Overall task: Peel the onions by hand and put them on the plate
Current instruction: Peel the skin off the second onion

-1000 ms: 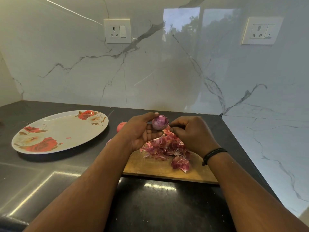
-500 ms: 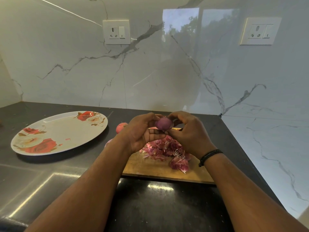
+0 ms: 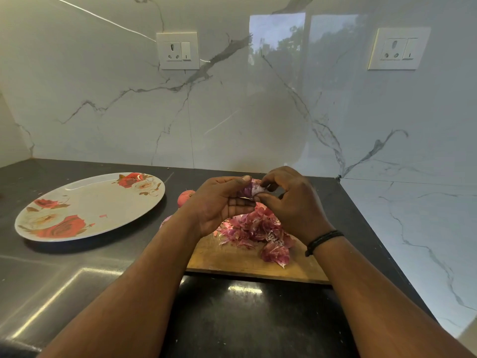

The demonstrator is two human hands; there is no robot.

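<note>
While our left hand (image 3: 222, 202) cups the onion (image 3: 249, 189), our right hand (image 3: 289, 200) pinches its skin at three o'clock, with the plate (image 3: 77, 228) away at nine.

Both hands (image 3: 260, 202) peeling onion (image 3: 249, 189) above skins (image 3: 254, 228).

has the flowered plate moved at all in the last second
No. The plate lies at the same spot on the dark counter, left of the cutting board and below the left wall socket; small shifts come from the head camera.
</note>
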